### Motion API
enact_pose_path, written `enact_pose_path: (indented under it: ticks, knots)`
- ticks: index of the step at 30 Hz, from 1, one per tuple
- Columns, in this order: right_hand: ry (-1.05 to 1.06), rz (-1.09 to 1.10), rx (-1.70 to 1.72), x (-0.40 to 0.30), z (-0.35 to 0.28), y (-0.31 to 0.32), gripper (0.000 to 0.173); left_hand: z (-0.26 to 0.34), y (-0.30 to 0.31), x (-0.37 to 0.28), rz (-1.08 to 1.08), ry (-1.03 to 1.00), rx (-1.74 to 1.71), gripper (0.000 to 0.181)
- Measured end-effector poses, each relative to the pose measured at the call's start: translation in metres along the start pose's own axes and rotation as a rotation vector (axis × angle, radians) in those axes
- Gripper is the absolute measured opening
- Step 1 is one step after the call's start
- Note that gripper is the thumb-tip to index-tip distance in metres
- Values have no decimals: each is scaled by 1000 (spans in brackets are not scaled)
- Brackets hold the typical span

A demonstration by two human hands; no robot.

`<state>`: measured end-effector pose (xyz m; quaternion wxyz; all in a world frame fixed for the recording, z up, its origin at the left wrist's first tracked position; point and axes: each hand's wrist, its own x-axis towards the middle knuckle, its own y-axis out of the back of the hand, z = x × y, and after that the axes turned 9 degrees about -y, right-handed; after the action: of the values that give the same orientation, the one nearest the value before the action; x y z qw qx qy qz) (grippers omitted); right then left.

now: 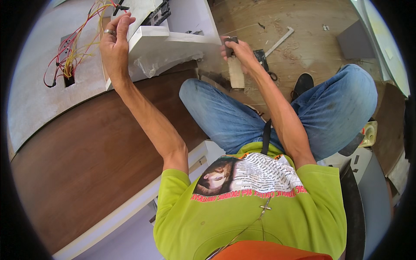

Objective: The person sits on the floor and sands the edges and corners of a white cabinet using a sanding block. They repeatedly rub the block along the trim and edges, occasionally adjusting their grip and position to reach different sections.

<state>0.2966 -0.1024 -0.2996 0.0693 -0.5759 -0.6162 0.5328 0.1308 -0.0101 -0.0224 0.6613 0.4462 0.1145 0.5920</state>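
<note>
My left hand, with a ring on one finger, rests against the left end of a white panel piece, its fingers curled above the edge. Whether it grips the panel I cannot tell. My right hand is closed around a dark block-like tool beside the panel's right tip. Just below that hand a pale, rough strip stretches down; whether it joins the tool is unclear. Crumpled clear plastic clings to the panel's lower face.
Red and yellow wires come out of a cutout in the grey board at left. A brown wooden panel lies below. On the floor are a white angled strip, a black object and shavings. My knees are bent close by.
</note>
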Motion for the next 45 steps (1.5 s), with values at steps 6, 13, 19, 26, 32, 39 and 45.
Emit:
enact_pose_path:
  ticks: [6, 13, 19, 26, 32, 39, 45]
  knots:
    - [-18, -71, -9, -3, -7, -2, 38, 1, -1, 1, 8, -9, 1, 32]
    - [132, -32, -130, -2, -6, 6, 33, -1, -4, 1, 25, 6, -15, 31]
    - [130, 4, -141, 1, -9, 0, 32, 5, -4, 0, 24, -2, -11, 29]
    - [106, 25, -195, 10, -5, 11, 31, -4, -7, 3, 8, -41, -23, 30]
    - [172, -13, -148, 8, 2, 13, 40, 2, -2, -1, 14, -45, 8, 33]
    - [4, 6, 95, 8, 0, 28, 62, -10, 0, 5, -38, -39, -16, 38]
    - [-175, 62, 308, 7, 27, 22, 63, 3, -10, 6, -50, 24, -39, 34]
